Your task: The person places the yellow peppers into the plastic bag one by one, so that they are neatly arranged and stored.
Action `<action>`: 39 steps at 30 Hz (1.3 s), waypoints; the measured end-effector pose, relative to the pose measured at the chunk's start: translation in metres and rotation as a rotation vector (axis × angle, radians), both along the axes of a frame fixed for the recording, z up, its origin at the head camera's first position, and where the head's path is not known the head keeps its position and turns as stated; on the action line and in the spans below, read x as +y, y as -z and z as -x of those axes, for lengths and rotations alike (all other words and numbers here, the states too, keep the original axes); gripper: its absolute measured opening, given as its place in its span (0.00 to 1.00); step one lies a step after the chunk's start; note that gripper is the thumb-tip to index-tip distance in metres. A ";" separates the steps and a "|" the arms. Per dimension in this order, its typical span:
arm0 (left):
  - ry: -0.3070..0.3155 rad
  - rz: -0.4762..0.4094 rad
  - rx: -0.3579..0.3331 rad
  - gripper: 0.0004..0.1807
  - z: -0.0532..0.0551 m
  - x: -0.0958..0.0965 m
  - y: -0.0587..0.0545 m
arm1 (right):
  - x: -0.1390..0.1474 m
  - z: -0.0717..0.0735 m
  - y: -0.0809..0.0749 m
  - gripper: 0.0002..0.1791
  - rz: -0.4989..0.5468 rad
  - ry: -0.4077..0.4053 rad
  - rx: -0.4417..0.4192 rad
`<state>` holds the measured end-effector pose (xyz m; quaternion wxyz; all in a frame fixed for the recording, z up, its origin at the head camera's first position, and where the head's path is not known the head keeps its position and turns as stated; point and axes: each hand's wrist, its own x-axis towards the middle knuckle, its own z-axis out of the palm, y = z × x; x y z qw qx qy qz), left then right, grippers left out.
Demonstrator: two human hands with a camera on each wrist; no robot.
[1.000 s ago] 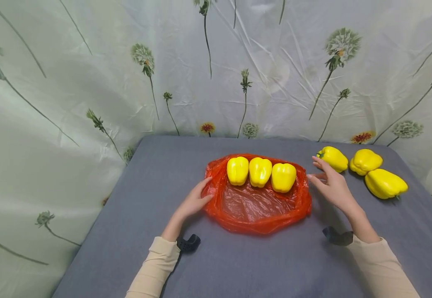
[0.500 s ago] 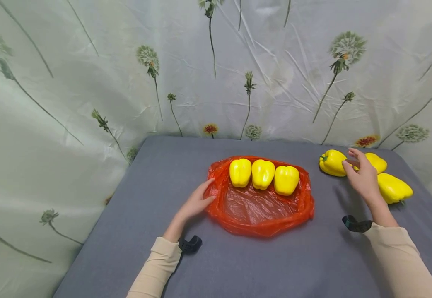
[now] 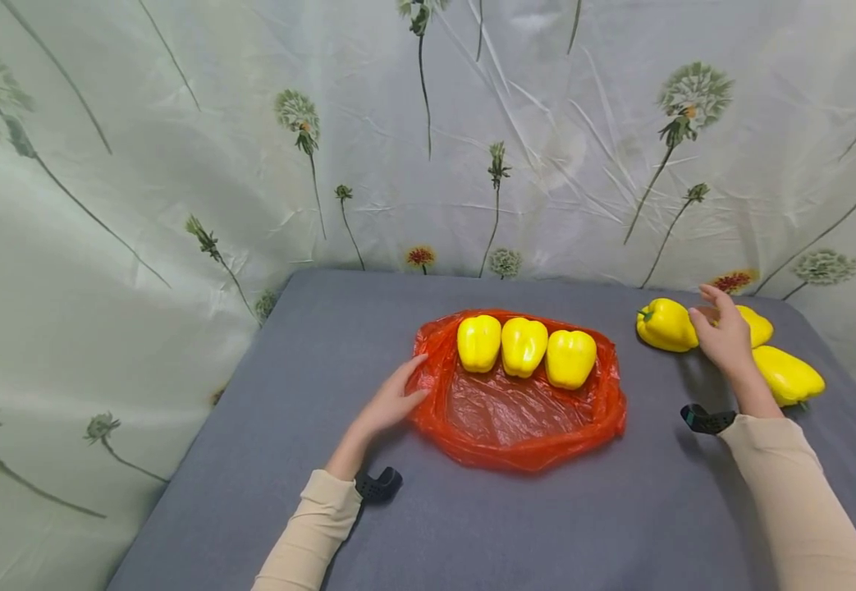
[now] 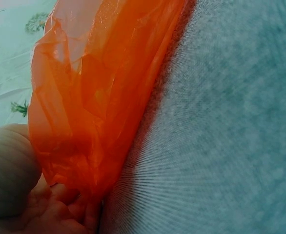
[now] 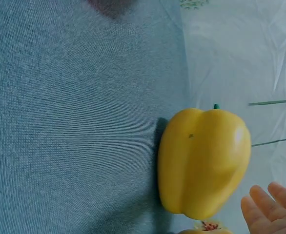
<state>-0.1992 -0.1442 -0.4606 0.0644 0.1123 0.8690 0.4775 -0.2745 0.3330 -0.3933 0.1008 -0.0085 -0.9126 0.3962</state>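
My left hand (image 3: 389, 400) rests against the left side of a red plastic bag (image 3: 516, 455), thumb and fingers spread apart. In the left wrist view the crinkled bag (image 4: 94, 107) stands up beside the thumb. Three yellow bell peppers (image 3: 524, 346) sit in a row along the bag's far side. Over at the right, my right hand (image 3: 725, 338) hovers among three more: a left pepper (image 3: 664, 324), a back pepper (image 3: 758, 327) partly hidden behind the hand, and a front pepper (image 3: 789, 376). The right wrist view shows its fingers (image 5: 270, 207) apart from a pepper (image 5: 204, 163).
A grey cloth-covered table (image 3: 494, 533) lies beneath everything. A pale curtain (image 3: 368, 123) printed with dandelions hangs along the back and left. Each wrist wears a black band, seen at the left (image 3: 379, 485) and right (image 3: 707, 420).
My right hand has left the bag's right edge and moved right to the loose peppers. The left hand stays at the bag. The view has shifted slightly.
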 end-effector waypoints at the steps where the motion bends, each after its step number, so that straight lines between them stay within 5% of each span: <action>1: 0.002 -0.002 -0.004 0.33 0.000 0.000 0.000 | 0.001 0.001 0.002 0.31 0.008 -0.011 -0.002; 18: 0.004 0.002 -0.017 0.33 0.000 0.001 0.001 | 0.006 0.011 0.016 0.34 -0.037 -0.135 -0.097; 30: 0.008 0.012 0.023 0.33 0.001 0.001 0.000 | 0.004 0.006 0.025 0.36 -0.179 -0.136 0.046; 39: 0.004 0.012 0.021 0.33 0.000 0.002 -0.001 | -0.001 -0.003 0.034 0.34 -0.137 -0.171 0.040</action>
